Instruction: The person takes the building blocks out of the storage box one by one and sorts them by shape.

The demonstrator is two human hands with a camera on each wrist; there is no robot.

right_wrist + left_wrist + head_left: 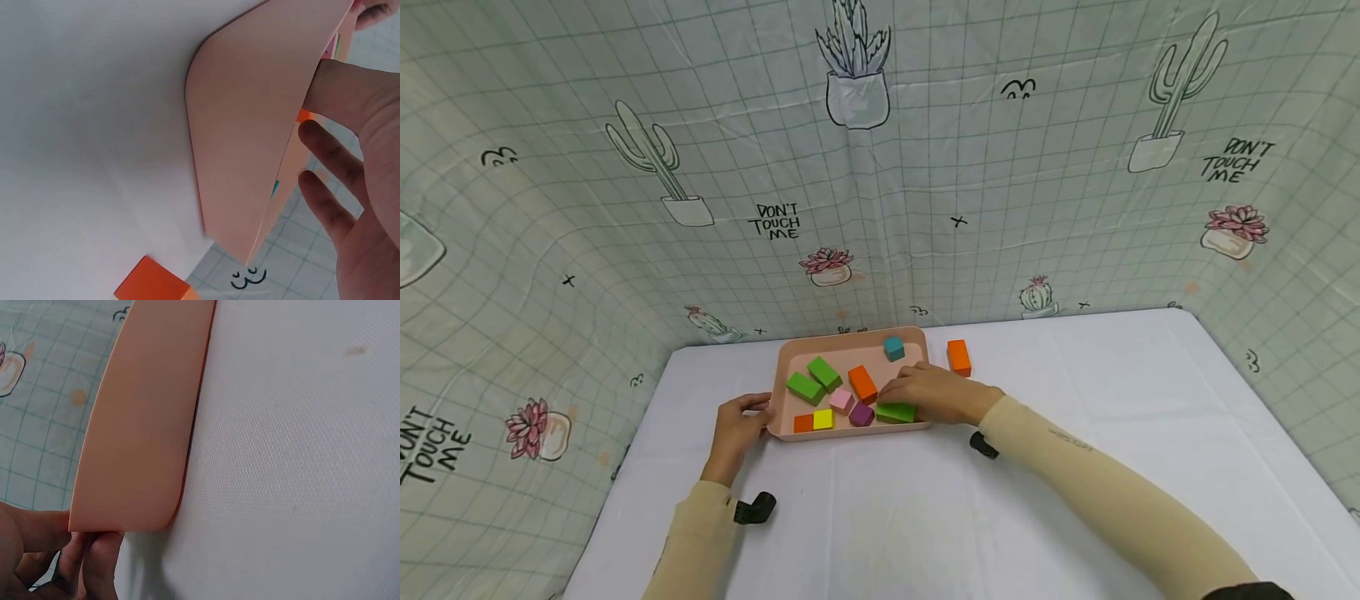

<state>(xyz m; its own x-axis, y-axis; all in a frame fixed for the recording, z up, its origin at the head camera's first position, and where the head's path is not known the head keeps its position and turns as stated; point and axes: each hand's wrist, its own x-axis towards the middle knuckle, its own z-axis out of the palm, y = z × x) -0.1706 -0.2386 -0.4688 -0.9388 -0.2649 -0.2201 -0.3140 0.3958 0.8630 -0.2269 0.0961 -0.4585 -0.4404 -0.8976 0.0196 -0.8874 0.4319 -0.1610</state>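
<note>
A shallow pink tray (850, 435) of colored wooden blocks lies on the white table. At its left end my left hand (739, 429) grips the rim; in the left wrist view the thumb is at the tray's edge and fingers curl against its end. Over the front right corner, my right hand (934, 393) reaches in and holds a green block (896, 413) between thumb and fingertips, the grip partly hidden by the tray wall in the right wrist view. Left of that block are a purple block (861, 414), a pink block (842, 401) and an orange block (862, 383).
Two green blocks (824, 373) sit at the tray's left, above a small orange block (803, 423) and a yellow block (823, 419). A teal block (893, 348) is near the back right corner. Outside, an orange block (958, 357) lies on the table (865, 517). Patterned cloth (895, 183) hangs behind.
</note>
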